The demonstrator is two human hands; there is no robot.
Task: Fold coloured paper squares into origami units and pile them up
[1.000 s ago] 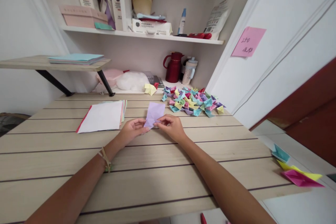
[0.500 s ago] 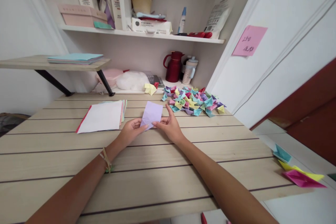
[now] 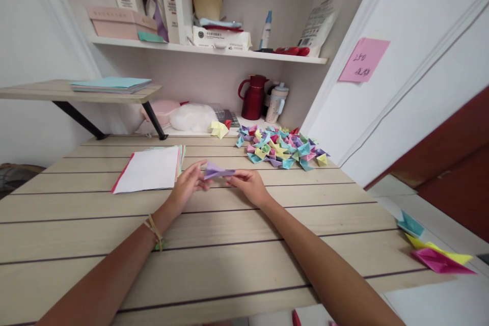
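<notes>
While in right hand (image 3: 247, 184), purple paper (image 3: 215, 170) well inside tabletop (image 3: 229, 244) edges.

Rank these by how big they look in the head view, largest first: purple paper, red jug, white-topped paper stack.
1. White-topped paper stack
2. Red jug
3. Purple paper, pinched in the right hand and seen nearly edge-on, so it looks thin

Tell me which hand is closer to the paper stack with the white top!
Left. The left hand is near the right edge of the paper stack; the right hand is farther right, holding the purple paper.
</notes>
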